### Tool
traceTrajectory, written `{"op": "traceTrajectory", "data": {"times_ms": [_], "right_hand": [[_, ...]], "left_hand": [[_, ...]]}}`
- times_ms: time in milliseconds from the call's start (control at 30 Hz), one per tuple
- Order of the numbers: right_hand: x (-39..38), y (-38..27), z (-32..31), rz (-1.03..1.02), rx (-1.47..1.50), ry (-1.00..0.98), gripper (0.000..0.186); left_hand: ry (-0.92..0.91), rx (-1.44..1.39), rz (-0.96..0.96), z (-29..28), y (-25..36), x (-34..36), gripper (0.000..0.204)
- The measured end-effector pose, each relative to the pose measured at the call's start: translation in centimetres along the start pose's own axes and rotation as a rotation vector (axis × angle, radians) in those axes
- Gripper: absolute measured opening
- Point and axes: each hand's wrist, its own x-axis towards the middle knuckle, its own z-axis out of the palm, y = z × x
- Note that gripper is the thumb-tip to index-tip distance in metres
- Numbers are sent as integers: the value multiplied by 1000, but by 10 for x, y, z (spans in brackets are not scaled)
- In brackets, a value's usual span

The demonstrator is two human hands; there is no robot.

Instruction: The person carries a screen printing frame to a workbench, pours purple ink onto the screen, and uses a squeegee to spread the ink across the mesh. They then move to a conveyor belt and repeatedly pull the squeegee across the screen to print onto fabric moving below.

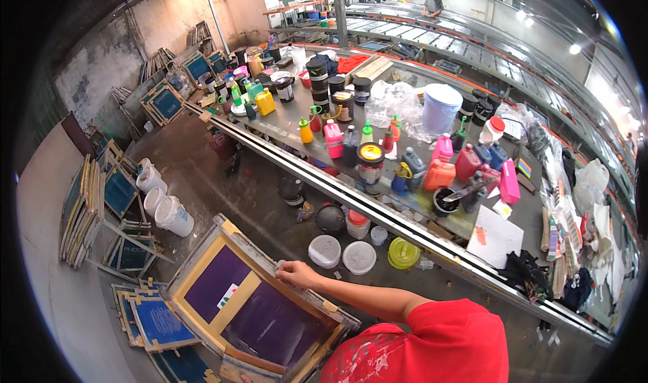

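Observation:
A wooden-framed printing screen (273, 324) stands tilted in front of me, its purple mesh split by a tan tape strip. A small white label with red and green marks (227, 296) lies on the mesh. My right hand (297, 275) reaches across from the right and is closed at the screen's upper right edge, a small pale bit showing by the fingertips. At the bottom border, low in view, part of my left hand (235, 371) shows beside the lower corner of the screen, next to a brown wooden strip (256, 359); its fingers are mostly hidden.
A long table (270, 123) carries ink bottles, jugs, black tubs and a white bucket (442, 108). Lidded tubs (359, 257) stand on the floor below it. White buckets (173, 215) and stacked screens (162, 321) are to the left. A person (433, 5) stands far off.

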Motion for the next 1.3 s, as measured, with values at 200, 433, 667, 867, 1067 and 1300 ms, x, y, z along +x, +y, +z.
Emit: {"op": "traceTrajectory", "data": {"times_ms": [200,433,667,867,1067,1300], "right_hand": [[141,8,8,49,75,98,23],[340,-60,27,64,-38,114,26],[502,-87,50,28,-63,-4,26],[666,-104,92,-35,-140,-13,28],[826,-114,103,13,-132,33,27],[948,-153,112,-14,-71,201,26]], "left_hand": [[-18,-44,-34,39,32,152,74],[154,-183,-132,86,74,334,82],[-13,-307,-50,116,87,466,81],[72,-343,68,164,134,587,74],[98,-291,14,216,207,760,73],[13,-207,-54,230,266,938,82]]}}
